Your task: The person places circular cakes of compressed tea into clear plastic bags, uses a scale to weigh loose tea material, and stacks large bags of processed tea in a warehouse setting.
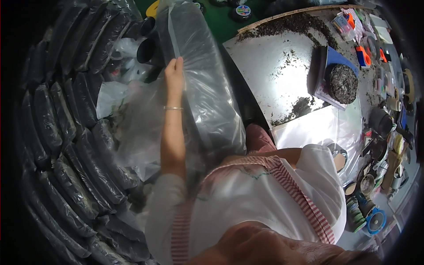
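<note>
A large clear plastic bag (205, 70) stretches from the far side down to my lap, its surface creased and shiny. My left hand (174, 75) is closed on the bag's left edge, with a bracelet at the wrist. A looser, hazy stretch of clear plastic (143, 119) hangs to the left of that forearm. My right arm (285, 155) bends inward across my front, and its hand is hidden behind the apron and the plastic.
Rows of dark filled packs in clear wrap (95, 154) are stacked on the left. At right, a table (260, 66) bears dark crumbs, a blue-edged scoop-like board (342, 55) with a speckled round lump (343, 84), an orange tape dispenser (363, 56) and several tape rolls.
</note>
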### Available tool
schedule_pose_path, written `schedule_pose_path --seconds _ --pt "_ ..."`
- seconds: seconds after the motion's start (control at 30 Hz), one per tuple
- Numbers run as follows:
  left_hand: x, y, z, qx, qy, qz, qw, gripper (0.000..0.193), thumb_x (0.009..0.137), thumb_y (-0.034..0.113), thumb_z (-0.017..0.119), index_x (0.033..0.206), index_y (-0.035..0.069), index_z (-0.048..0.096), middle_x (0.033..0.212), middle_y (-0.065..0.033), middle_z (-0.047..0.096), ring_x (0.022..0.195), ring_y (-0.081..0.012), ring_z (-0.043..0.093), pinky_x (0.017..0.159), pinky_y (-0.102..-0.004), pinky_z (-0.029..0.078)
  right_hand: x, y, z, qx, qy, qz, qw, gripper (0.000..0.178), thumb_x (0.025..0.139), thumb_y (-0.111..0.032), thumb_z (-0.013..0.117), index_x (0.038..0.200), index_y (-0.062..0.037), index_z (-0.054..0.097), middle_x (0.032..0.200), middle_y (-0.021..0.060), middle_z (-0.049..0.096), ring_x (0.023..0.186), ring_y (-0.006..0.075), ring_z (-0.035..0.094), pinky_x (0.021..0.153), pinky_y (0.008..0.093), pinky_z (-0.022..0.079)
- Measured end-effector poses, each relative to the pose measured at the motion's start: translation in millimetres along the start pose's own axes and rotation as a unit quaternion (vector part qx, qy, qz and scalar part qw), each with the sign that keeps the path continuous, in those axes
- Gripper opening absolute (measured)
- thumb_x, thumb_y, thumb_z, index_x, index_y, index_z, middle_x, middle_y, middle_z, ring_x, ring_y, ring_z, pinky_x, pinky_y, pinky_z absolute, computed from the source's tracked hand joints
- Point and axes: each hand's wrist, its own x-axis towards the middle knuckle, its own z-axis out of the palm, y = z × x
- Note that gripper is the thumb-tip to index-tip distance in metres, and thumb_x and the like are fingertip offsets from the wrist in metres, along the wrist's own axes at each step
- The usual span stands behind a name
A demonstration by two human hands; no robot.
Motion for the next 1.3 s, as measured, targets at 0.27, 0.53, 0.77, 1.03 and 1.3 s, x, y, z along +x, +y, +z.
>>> schedule_pose_path --seconds 0.27,0.53,0.77,1.03,1.3 --pt "23.1 -58.4 46.4 -0.014 -0.064 0.018 0.998 0.038 0.098 0.025 0.055 0.072 0.0 0.042 0.062 -0.0026 0.035 0.061 -0.0112 0.032 0.057 -0.0295 0.033 -90.4 21.8 61.3 -0.014 -0.161 -0.055 0.985 0.025 0.093 -0.031 0.053 0.095 -0.0099 0.066 0.082 0.0112 0.067 0.071 0.0315 0.064 0.066 0.04 0.051" --pt "-2.4 -46.9 83.5 -0.075 -0.077 -0.025 0.994 0.036 0.1 0.022 0.054 0.07 0.006 0.042 0.068 0.0068 0.031 0.065 -0.0039 0.028 0.057 -0.0242 0.027 -48.7 46.0 -129.3 0.204 0.106 0.143 0.963 0.023 0.096 -0.027 0.05 0.102 -0.0077 0.061 0.092 0.0132 0.067 0.083 0.0291 0.066 0.073 0.0393 0.05" --pt "-19.6 -41.0 79.4 -0.13 -0.07 -0.033 0.988 0.029 0.102 0.022 0.051 0.079 0.005 0.052 0.072 0.0069 0.039 0.068 -0.0034 0.035 0.06 -0.022 0.032 43.5 45.8 -151.5 0.16 0.227 0.216 0.936 0.031 0.09 -0.021 0.05 0.115 -0.0075 0.039 0.09 0.0233 0.066 0.085 0.0441 0.063 0.076 0.0519 0.047" --pt "-31.0 -51.8 81.3 -0.151 -0.063 -0.027 0.986 0.032 0.102 0.021 0.051 0.074 0.009 0.043 0.073 0.0086 0.031 0.068 -0.0023 0.028 0.059 -0.0218 0.026 54.1 75.2 -141.6 0.173 0.193 0.209 0.943 0.045 0.081 -0.019 0.057 0.123 -0.014 0.044 0.088 0.0222 0.068 0.084 0.0431 0.065 0.075 0.0513 0.05" --pt "-44.5 -46.3 83.0 -0.15 -0.059 -0.018 0.987 0.033 0.102 0.021 0.052 0.073 0.01 0.043 0.071 0.0088 0.031 0.067 -0.0022 0.027 0.058 -0.0223 0.025 50.4 78.4 -135.9 0.023 0.089 0.195 0.976 0.041 0.078 -0.017 0.06 0.117 -0.0115 0.052 0.092 0.0191 0.07 0.088 0.0392 0.067 0.076 0.0485 0.052"
